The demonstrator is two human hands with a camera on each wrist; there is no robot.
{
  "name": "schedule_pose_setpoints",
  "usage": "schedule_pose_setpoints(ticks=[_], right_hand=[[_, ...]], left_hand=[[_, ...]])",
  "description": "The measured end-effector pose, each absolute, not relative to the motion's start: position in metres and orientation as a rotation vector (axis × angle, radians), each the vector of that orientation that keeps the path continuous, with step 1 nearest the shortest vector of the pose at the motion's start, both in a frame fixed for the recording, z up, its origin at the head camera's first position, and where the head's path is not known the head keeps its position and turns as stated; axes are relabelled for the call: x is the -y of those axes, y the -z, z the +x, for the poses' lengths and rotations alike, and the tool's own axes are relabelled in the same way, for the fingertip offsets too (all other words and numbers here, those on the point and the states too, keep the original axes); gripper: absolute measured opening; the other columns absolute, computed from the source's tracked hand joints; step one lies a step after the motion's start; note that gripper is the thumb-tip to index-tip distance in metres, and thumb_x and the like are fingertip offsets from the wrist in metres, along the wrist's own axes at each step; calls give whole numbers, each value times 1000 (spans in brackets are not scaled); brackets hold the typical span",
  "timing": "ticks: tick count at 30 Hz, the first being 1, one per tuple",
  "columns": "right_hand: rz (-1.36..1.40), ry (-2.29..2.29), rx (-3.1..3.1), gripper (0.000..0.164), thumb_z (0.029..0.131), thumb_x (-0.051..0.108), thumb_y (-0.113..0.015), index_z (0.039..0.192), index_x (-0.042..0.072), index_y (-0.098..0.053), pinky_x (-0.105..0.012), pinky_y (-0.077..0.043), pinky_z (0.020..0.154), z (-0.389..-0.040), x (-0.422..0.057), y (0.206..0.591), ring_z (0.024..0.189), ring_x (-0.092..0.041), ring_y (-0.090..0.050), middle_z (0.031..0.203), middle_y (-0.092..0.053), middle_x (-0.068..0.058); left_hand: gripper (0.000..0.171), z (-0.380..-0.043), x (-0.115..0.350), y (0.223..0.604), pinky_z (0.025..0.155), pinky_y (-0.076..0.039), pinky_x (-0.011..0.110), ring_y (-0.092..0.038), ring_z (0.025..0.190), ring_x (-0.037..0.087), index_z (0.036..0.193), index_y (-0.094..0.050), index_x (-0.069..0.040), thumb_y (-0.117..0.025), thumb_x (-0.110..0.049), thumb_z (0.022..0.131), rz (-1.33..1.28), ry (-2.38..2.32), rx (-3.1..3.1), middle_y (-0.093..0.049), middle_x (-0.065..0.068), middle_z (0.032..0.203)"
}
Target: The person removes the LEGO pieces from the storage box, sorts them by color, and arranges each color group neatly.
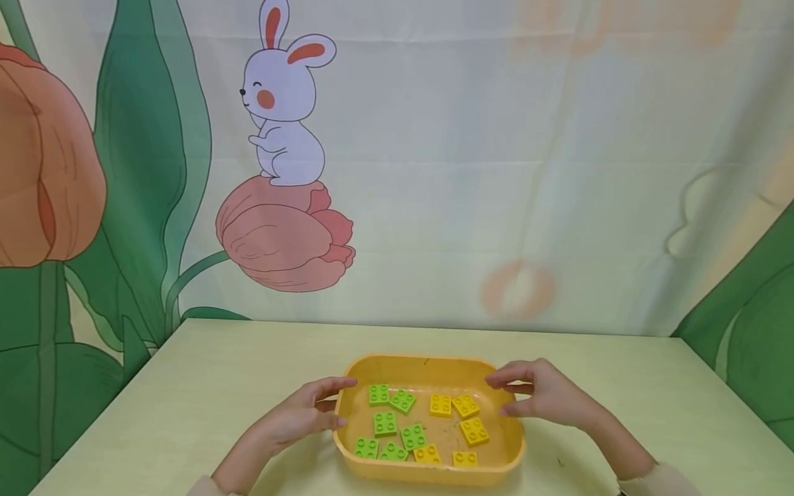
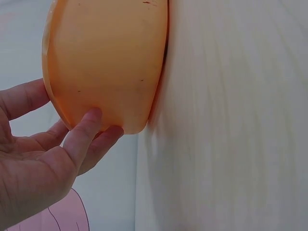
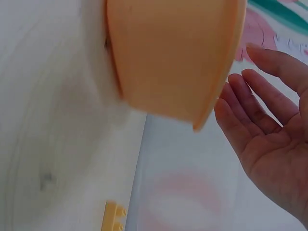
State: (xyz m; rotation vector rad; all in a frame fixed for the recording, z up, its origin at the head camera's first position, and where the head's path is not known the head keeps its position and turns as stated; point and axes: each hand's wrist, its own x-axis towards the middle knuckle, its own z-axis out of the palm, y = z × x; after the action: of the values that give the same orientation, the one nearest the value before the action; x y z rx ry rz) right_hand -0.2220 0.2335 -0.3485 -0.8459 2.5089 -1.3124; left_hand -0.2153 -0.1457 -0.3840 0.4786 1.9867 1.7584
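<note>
A shallow yellow tray [image 1: 428,475] with rounded corners sits on the table. Several green toy building bricks [image 1: 384,424] lie on its left side and several yellow toy building bricks [image 1: 474,432] on its right, studs up. My left hand [image 1: 304,413] holds the tray's left end. In the left wrist view, one finger reaches behind the rim while the thumb and other fingertips [image 2: 89,126] lie against the outer wall. At the opposite end is my right hand [image 1: 546,393], its fingers spread loosely at the rim; in the right wrist view [image 3: 269,125] it grips nothing.
The pale table [image 1: 236,358] ends at a hanging cloth [image 1: 422,207] printed with a rabbit and tulips. A yellow brick [image 3: 113,216] shows at the bottom of the right wrist view. A small dark mark [image 1: 560,462] is on the table at right.
</note>
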Motion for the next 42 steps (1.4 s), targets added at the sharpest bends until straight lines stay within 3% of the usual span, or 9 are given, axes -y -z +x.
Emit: schedule_pose_setpoints(ticks=[4, 8, 14, 21, 27, 42], right_hand=[[-826, 1299, -2438, 36, 76, 8, -72, 109, -4, -63, -44, -46, 87, -217, -211, 350, 102, -36, -56, 111, -60, -21], [-841, 1279, -2367, 34, 75, 5, -72, 107, -5, -64, -45, -46, 87, -216, -191, 358, 101, -35, -57, 109, -61, -20], [-982, 1198, -2342, 30, 73, 6, -74, 100, -4, -67, -30, -52, 80, -214, -167, 374, 92, -20, -62, 100, -65, -14], [-971, 1029, -2412, 23, 72, 1, -71, 95, 3, -70, -17, -50, 72, -214, -149, 383, 81, -6, -59, 92, -68, 0], [-1078, 855, -2476, 23, 70, -6, -68, 90, 6, -70, -16, -48, 66, -213, -140, 383, 69, -1, -52, 84, -66, 6], [-1148, 634, -2583, 24, 69, -3, -73, 89, 9, -71, -14, -45, 63, -212, -131, 386, 68, 3, -50, 83, -66, 8]], left_hand=[[63, -216, 146, 384, 88, -47, 34, -38, 122, 42, 136, -29, 10, -60, 4, 81, 477, -1759, -1984, -27, 29, 140], [63, -217, 147, 385, 88, -47, 34, -38, 122, 42, 136, -29, 10, -60, 4, 81, 480, -1759, -1985, -28, 29, 139], [62, -217, 146, 384, 88, -47, 35, -38, 122, 42, 136, -29, 10, -59, 6, 81, 482, -1767, -1976, -27, 29, 140], [62, -217, 145, 383, 87, -48, 34, -39, 121, 41, 136, -30, 9, -59, 6, 81, 477, -1771, -1978, -28, 29, 140], [62, -217, 145, 383, 87, -48, 35, -38, 122, 41, 136, -29, 9, -59, 6, 81, 472, -1772, -1978, -28, 29, 140], [62, -214, 145, 384, 88, -47, 36, -37, 123, 43, 136, -29, 9, -60, 5, 82, 461, -1772, -1982, -27, 29, 140]])
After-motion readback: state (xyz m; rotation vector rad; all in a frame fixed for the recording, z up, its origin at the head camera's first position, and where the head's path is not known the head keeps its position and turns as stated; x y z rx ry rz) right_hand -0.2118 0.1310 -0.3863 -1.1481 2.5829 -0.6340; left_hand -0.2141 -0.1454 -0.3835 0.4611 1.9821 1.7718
